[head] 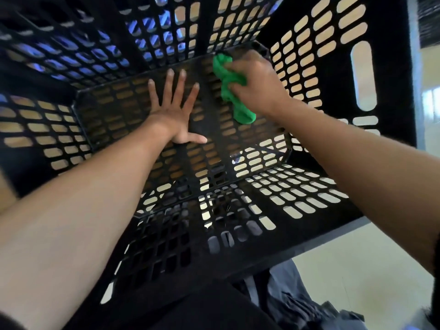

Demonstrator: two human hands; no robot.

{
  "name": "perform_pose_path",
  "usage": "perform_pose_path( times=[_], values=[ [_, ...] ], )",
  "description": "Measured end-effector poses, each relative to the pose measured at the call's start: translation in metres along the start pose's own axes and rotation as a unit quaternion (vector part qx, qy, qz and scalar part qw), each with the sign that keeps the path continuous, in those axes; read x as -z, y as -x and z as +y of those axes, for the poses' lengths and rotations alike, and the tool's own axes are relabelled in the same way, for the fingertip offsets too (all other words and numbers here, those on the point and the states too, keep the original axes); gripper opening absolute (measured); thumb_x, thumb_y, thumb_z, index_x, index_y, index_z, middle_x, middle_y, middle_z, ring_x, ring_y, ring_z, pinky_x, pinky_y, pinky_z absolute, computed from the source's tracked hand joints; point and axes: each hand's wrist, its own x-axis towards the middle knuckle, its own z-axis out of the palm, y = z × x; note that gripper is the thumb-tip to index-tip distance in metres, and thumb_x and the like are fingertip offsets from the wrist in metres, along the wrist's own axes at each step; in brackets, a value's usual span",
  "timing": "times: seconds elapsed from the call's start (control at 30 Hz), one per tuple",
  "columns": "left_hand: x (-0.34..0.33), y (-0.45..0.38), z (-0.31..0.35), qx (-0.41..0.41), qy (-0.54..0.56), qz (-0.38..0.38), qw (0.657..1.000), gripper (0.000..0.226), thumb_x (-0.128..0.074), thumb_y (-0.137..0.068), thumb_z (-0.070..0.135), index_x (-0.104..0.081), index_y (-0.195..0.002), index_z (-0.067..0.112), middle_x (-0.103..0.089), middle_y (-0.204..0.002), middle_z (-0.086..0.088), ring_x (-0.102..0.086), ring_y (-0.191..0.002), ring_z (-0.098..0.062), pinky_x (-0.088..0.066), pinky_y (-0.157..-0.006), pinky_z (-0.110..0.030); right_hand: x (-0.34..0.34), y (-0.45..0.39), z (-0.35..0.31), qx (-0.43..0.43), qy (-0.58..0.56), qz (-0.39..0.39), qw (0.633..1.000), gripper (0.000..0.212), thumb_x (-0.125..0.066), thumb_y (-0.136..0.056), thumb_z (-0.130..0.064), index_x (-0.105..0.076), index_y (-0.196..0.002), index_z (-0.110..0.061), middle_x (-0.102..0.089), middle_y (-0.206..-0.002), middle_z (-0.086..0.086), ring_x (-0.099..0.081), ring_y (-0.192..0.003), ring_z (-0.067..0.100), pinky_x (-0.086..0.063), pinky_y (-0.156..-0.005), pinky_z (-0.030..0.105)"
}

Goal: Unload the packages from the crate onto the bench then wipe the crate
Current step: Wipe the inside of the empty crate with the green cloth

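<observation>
Both bare forearms fill the lower frame, reaching down into the black slotted crate [297, 206], which takes up nearly the whole head view. Left hand [175, 113], centre frame, lies flat on the crate floor, fingers straight and spread, thumb out to the right; its grip is fully open, holding nothing. Right hand [258, 84], upper right of centre, has its grip curled round a bunched green cloth [229, 88], pressed to the floor near the far right corner; one end of the cloth sticks out toward the top of the frame, the other trails toward the bottom. No packages show inside the crate. Pale tan surface shows through the slots at left and upper right. Bluish patches show through the upper left wall. Pale floor [357, 270] and crumpled grey fabric [290, 294] sit lower right, outside the crate.
</observation>
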Motion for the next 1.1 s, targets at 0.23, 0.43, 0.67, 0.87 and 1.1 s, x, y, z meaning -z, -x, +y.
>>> perform_pose_path(
  times=[0.23,0.43,0.67,0.87,1.1],
  values=[
    [-0.003,-0.002,0.002,0.008,-0.006,0.001,1.000,0.138,-0.038,-0.059,0.103,0.057,-0.124,0.028,0.074,-0.118,-0.009,0.064,-0.116,-0.035,0.022,-0.109,-0.071,-0.022,-0.008,-0.007,-0.029,0.159,-0.124,0.979,0.047,-0.059,-0.090,-0.013,-0.061,-0.135,-0.028,-0.043,-0.137,0.015,-0.052,-0.121,0.041,-0.045,-0.101,0.038],
    [-0.003,-0.001,0.002,0.008,0.002,0.011,1.000,0.139,-0.043,-0.062,0.100,0.049,-0.136,0.026,0.069,-0.128,-0.011,0.060,-0.123,-0.035,0.018,-0.111,-0.072,-0.036,0.020,-0.010,-0.001,0.171,-0.248,0.954,0.038,-0.064,-0.083,-0.014,-0.074,-0.115,-0.033,-0.061,-0.124,0.007,-0.063,-0.108,0.032,-0.049,-0.081,0.030],
    [-0.006,-0.002,0.001,0.002,0.004,0.019,1.000,0.138,-0.038,-0.062,0.102,0.053,-0.133,0.026,0.067,-0.132,-0.012,0.057,-0.128,-0.037,0.020,-0.110,-0.072,-0.057,0.050,-0.013,-0.001,0.147,-0.488,0.860,0.048,-0.084,-0.080,-0.025,-0.071,-0.126,-0.026,-0.072,-0.114,0.001,-0.069,-0.099,0.026,-0.059,-0.089,0.040],
    [-0.008,-0.005,-0.002,-0.001,0.011,0.027,1.000,0.138,-0.042,-0.062,0.101,0.054,-0.129,0.028,0.067,-0.132,-0.011,0.060,-0.125,-0.036,0.024,-0.107,-0.073,-0.007,0.012,-0.014,-0.059,-0.071,-0.324,0.942,0.028,-0.080,-0.084,-0.025,-0.075,-0.111,-0.026,-0.076,-0.095,-0.006,-0.075,-0.083,0.015,-0.062,-0.070,0.028],
    [-0.008,-0.005,-0.002,-0.005,0.012,0.016,1.000,0.139,-0.039,-0.059,0.103,0.053,-0.131,0.028,0.068,-0.132,-0.010,0.061,-0.123,-0.034,0.029,-0.104,-0.069,0.008,-0.012,0.022,-0.107,-0.028,0.039,0.993,0.051,-0.069,-0.088,-0.021,-0.061,-0.138,-0.025,-0.050,-0.132,0.008,-0.050,-0.119,0.022,-0.039,-0.095,0.019]
  ],
)
